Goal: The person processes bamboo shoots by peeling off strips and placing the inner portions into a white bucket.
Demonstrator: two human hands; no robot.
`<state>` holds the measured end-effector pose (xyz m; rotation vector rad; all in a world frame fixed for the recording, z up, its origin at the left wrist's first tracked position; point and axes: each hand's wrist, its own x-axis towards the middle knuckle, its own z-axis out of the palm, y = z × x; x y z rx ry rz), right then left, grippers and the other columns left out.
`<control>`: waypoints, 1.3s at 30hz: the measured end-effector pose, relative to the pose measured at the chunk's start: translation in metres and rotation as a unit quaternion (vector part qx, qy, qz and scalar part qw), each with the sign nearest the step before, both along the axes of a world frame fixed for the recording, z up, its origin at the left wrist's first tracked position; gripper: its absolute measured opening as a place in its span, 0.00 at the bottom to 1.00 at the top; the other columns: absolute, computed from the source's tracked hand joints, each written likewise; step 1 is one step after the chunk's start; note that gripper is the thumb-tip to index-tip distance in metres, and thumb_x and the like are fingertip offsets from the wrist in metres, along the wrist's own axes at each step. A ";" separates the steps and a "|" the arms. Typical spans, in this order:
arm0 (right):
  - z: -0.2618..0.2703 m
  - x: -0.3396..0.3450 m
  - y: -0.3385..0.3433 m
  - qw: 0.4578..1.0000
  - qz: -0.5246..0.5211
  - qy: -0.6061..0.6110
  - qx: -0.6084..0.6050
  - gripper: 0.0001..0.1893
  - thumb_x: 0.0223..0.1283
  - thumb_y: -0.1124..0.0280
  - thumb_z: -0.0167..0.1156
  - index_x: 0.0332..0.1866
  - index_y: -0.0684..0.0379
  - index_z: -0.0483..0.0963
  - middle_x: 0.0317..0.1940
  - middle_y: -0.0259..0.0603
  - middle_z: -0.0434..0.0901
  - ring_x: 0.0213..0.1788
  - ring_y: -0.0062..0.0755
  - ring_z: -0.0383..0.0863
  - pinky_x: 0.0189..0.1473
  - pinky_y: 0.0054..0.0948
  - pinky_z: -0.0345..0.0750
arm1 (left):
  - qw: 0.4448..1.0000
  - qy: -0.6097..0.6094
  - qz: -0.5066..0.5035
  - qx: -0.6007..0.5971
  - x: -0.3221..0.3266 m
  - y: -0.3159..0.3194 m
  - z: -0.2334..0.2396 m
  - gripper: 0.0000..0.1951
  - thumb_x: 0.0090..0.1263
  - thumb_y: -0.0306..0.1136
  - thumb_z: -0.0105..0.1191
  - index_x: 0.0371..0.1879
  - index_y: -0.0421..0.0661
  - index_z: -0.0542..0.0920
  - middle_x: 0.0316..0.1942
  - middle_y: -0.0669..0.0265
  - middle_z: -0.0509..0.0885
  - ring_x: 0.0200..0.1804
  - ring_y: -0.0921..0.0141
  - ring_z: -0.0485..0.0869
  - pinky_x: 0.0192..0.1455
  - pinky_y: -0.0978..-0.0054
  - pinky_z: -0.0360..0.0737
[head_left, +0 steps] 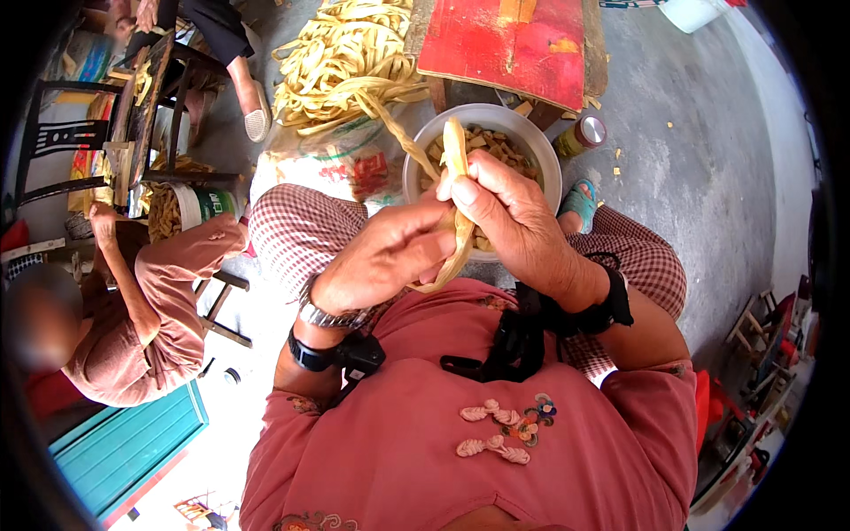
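Observation:
A long, soft, pale-yellow strip (455, 149) is between my hands, above a round metal basin (413, 169). My left hand (392, 249) holds a loop of it that hangs towards my shirt. My right hand (508, 209) pinches it between thumb and fingertips, and a folded end stands up past them. A twisted length of strip (398, 129) runs from my fingers to a heap of similar strips (345, 60) ahead. Small yellowish-brown cut pieces (495, 149) lie in the basin, partly hidden by my hands.
A red-topped wooden table (495, 53) stands beyond the basin, with a lidded jar (581, 136) on the floor beside it. A printed plastic sack (332, 162) lies under the heap. At left are a seated person (146, 312), a bucket of pieces (189, 206) and a dark chair (66, 136).

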<state>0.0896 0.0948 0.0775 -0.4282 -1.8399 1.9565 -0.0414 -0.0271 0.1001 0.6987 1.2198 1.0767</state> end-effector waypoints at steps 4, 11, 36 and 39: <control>0.006 -0.002 0.009 0.994 0.064 -0.085 0.017 0.16 0.72 0.64 0.43 0.35 0.66 0.72 0.24 0.30 0.71 0.29 0.18 0.67 0.35 0.21 0.68 | 0.772 0.566 0.084 0.278 0.000 -0.003 -0.001 0.05 0.59 0.21 0.58 0.34 0.42 0.79 0.33 0.61 0.79 0.32 0.63 0.81 0.31 0.71 0.80; 0.014 -0.001 0.021 0.983 0.159 -0.092 -0.023 0.18 0.70 0.61 0.48 0.32 0.66 0.74 0.24 0.33 0.74 0.27 0.19 0.69 0.32 0.23 0.70 | 0.777 0.545 0.087 0.302 0.004 0.003 -0.010 0.10 0.58 0.23 0.60 0.38 0.42 0.76 0.40 0.61 0.80 0.36 0.64 0.83 0.33 0.72 0.81; -0.021 -0.001 0.016 0.994 -0.024 -0.006 0.102 0.14 0.70 0.62 0.50 0.44 0.64 0.72 0.34 0.40 0.76 0.37 0.25 0.79 0.40 0.25 0.75 | 0.968 0.077 0.163 0.176 0.015 0.015 -0.037 0.20 0.77 0.39 0.41 0.61 0.41 0.71 0.54 0.61 0.75 0.49 0.72 0.77 0.52 0.73 0.76; -0.020 -0.001 0.018 0.977 -0.057 -0.007 0.204 0.11 0.69 0.65 0.50 0.44 0.63 0.72 0.40 0.42 0.77 0.44 0.28 0.79 0.45 0.28 0.75 | 0.966 -0.090 0.179 0.163 0.018 0.013 -0.039 0.23 0.76 0.43 0.41 0.60 0.38 0.71 0.52 0.61 0.77 0.48 0.71 0.78 0.51 0.72 0.79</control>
